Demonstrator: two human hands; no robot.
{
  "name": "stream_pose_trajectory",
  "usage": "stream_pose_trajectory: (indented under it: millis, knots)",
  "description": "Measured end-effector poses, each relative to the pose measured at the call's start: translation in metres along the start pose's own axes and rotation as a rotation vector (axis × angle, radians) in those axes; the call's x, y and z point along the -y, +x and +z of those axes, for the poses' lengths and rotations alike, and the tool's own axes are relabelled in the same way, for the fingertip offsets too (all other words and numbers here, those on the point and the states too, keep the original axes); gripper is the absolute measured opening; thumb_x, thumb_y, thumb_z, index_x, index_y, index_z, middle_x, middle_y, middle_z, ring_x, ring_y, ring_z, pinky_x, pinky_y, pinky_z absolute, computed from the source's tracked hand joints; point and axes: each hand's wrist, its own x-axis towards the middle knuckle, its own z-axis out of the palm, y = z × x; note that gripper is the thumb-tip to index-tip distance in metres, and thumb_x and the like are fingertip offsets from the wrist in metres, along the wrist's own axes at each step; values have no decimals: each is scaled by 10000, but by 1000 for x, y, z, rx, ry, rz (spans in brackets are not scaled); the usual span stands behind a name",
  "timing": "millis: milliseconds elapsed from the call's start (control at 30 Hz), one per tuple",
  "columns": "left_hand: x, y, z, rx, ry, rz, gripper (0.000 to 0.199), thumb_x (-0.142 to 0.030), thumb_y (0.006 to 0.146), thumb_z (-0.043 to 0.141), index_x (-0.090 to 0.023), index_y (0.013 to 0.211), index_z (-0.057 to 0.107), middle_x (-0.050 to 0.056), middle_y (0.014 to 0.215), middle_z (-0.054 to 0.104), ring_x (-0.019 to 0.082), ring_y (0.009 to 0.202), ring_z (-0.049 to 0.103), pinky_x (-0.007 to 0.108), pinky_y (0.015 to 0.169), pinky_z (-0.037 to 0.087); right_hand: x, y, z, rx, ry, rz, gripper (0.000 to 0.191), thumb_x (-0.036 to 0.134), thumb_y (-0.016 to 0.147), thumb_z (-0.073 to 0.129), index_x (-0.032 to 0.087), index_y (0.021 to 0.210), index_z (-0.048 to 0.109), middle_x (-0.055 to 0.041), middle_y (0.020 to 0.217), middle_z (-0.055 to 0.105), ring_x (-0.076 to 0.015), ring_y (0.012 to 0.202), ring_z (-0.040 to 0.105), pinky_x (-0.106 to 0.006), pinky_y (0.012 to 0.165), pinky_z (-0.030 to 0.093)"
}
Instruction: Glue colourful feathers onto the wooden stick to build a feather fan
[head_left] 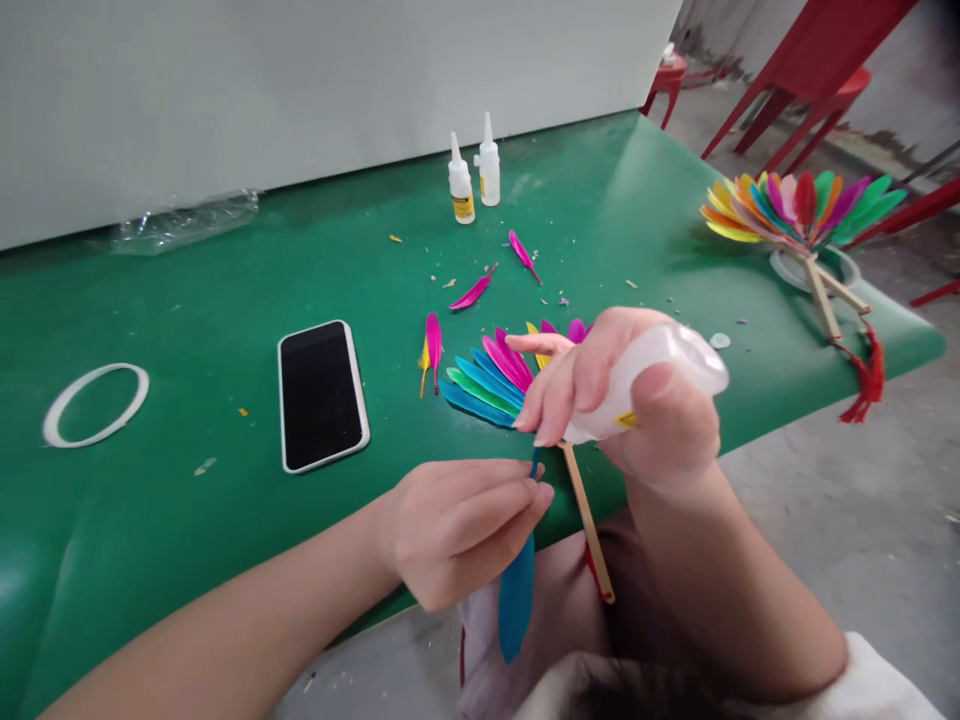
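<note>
My left hand (469,525) pinches a blue feather (517,600) by its quill, with the vane hanging below the fingers. Wrapped in my right hand (622,400) is a white glue bottle (660,375), tipped with its base up and to the right; its nozzle is hidden behind the fingers. The quill's end sits close under the right fingertips, and whether it touches the nozzle I cannot tell. Behind the hands lies a feather fan (502,365) with blue, green, pink and yellow feathers, partly covered by my right hand. Its wooden handle (589,525) sticks out over the table's front edge.
Loose pink feathers (472,290) and a yellow one (424,365) lie beyond the fan. Two glue bottles (463,190) stand at the back. A phone (322,395) and white ring (96,405) are left. A finished-looking multicoloured fan (806,210) rests at the right corner, near red chairs (814,100).
</note>
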Motion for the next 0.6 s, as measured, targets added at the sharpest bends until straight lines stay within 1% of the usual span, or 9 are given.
stream_pose_trajectory:
  millis: [67, 200, 267, 333, 400, 467, 500, 533, 600]
  knots:
    - [0, -1, 0, -3, 12, 23, 184, -76, 786, 569, -94, 966, 536, 92, 791, 709, 148, 804, 679, 192, 775, 550, -1, -1, 0, -11, -30, 23, 245, 414, 750, 584, 232, 590, 543, 41, 525, 638, -150, 559, 643, -412, 904, 462]
    - [-2, -6, 4, -18, 38, 27, 242, -57, 756, 597, -81, 991, 542, 93, 847, 707, 149, 857, 668, 201, 826, 533, -1, 2, -4, -173, -73, 18, 252, 416, 743, 595, 245, 566, 543, 61, 507, 625, -142, 546, 637, -387, 854, 489]
    - [-3, -8, 6, -18, 37, -5, 216, -66, 761, 593, -95, 972, 559, 73, 859, 708, 138, 869, 664, 193, 846, 522, 1, 3, -4, -215, -57, 16, 294, 448, 741, 588, 242, 540, 527, 60, 487, 617, -148, 526, 634, -391, 855, 492]
    - [-3, -8, 7, -21, 54, -31, 175, -95, 779, 581, -112, 952, 575, 52, 854, 708, 117, 855, 665, 166, 843, 516, 5, 3, -3, -216, -14, 19, 329, 464, 737, 586, 236, 515, 502, 58, 449, 598, -157, 485, 622, -408, 860, 494]
    - [-4, -8, 8, -22, 85, -27, 155, -107, 786, 573, -122, 939, 586, 38, 847, 708, 109, 851, 664, 154, 852, 509, 9, 2, 0, -165, -5, 45, 331, 477, 726, 590, 241, 516, 494, 57, 440, 594, -167, 474, 617, -426, 848, 502]
    - [-6, -9, 9, -35, 114, -3, 157, -95, 772, 585, -121, 927, 597, 34, 839, 708, 118, 857, 663, 167, 886, 498, 10, 0, 3, -102, -66, 73, 310, 482, 715, 598, 253, 529, 502, 56, 471, 613, -171, 501, 625, -435, 849, 500]
    - [-7, -10, 10, -44, 127, 3, 161, -86, 763, 594, -120, 920, 602, 33, 837, 707, 125, 861, 662, 178, 903, 491, 10, 0, 4, -96, -115, 68, 306, 485, 709, 604, 256, 530, 507, 55, 485, 620, -169, 511, 625, -437, 859, 495]
    - [-8, -11, 11, -49, 141, 7, 166, -81, 754, 603, -120, 916, 606, 32, 836, 706, 129, 863, 662, 184, 914, 487, 9, 0, 5, -115, -161, 54, 303, 484, 704, 610, 258, 530, 510, 56, 492, 621, -165, 516, 622, -437, 872, 488]
    - [-9, -12, 12, -60, 163, 5, 182, -74, 739, 620, -125, 913, 610, 23, 832, 705, 125, 855, 663, 181, 910, 490, 9, 0, 4, -224, -227, 16, 300, 472, 695, 627, 259, 523, 505, 59, 483, 607, -155, 511, 612, -428, 884, 481]
